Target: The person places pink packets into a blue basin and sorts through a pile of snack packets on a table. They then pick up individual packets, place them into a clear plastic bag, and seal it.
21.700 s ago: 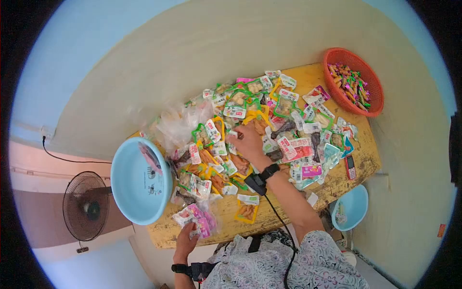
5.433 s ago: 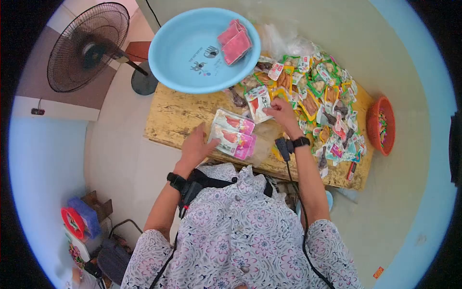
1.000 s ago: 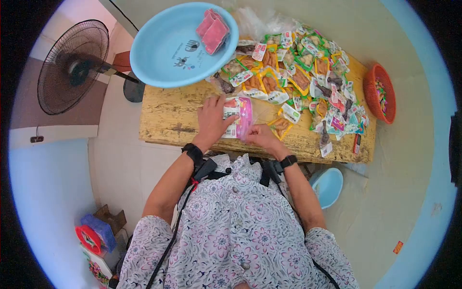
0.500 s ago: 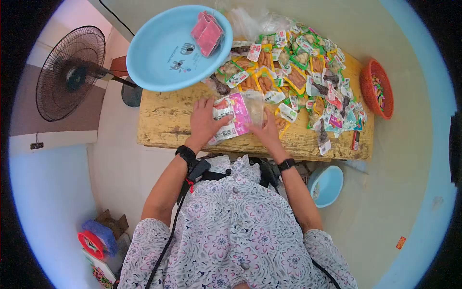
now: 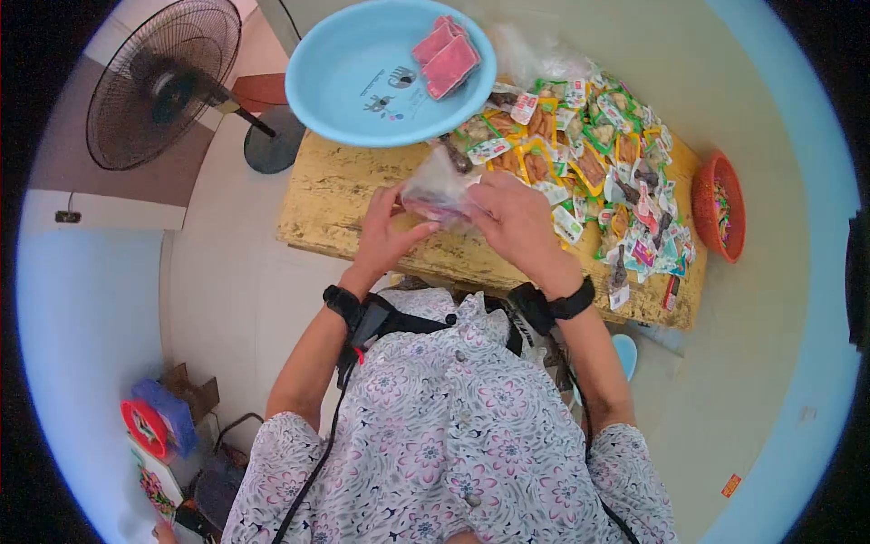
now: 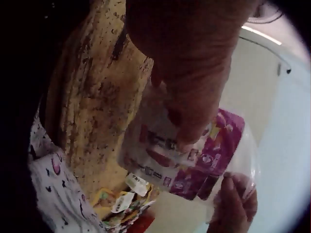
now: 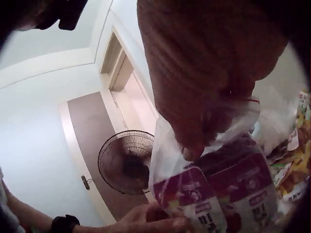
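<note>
Both hands hold a clear plastic bag [image 5: 437, 179] with pink-and-white packets inside, over the near part of the yellow table. The left hand [image 5: 385, 234] grips its left side; in the left wrist view that hand [image 6: 189, 73] has fingers and thumb around the packets [image 6: 170, 155]. At the bag's other side, the right hand [image 5: 526, 222] pinches the plastic; the right wrist view shows this hand [image 7: 209, 73] at the bag's gathered film above the purple-topped packets [image 7: 243, 189]. Parts of the fingers are hidden.
A blue basin [image 5: 349, 63] with pink packets [image 5: 449, 65] stands at the table's [image 5: 331, 190] upper left. Many food packets [image 5: 589, 168] are heaped to the right, beside a red basket [image 5: 716, 204]. A fan [image 5: 163, 86] stands at left.
The bag with the packets has been lifted off the table and tipped up. The right hand has moved from the bag's low right edge to its upper right side.
</note>
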{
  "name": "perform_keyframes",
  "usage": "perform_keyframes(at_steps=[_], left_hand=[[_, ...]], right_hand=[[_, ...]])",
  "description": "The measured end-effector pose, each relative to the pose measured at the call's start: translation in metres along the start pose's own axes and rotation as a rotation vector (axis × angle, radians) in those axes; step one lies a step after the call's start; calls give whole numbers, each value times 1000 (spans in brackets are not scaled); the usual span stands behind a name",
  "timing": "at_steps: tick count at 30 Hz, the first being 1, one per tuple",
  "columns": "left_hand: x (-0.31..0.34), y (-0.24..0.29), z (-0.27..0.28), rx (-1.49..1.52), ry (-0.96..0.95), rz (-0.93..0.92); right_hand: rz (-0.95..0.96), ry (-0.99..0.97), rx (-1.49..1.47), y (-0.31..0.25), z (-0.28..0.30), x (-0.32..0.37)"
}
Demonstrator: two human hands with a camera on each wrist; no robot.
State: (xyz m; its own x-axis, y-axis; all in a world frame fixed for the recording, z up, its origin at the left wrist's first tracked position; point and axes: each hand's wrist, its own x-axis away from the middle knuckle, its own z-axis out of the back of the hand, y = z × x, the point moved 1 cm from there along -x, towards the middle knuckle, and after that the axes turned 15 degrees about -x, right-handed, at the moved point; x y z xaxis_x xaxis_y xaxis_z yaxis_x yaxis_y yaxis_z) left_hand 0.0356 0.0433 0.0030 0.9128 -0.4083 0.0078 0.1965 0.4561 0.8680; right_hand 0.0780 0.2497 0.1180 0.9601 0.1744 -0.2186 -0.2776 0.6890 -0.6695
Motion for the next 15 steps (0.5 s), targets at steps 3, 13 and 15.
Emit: perform_keyframes(at_steps=[3, 13, 15], left_hand=[[9, -5, 11, -45, 2, -21], [-14, -5, -8, -47, -52, -249], [-21, -10, -19, 64, -125, -249]], right_hand=[[73, -39, -14, -10, 5, -7], [-83, -2, -72, 17, 4, -10], [-82, 58, -68, 19, 8, -10]])
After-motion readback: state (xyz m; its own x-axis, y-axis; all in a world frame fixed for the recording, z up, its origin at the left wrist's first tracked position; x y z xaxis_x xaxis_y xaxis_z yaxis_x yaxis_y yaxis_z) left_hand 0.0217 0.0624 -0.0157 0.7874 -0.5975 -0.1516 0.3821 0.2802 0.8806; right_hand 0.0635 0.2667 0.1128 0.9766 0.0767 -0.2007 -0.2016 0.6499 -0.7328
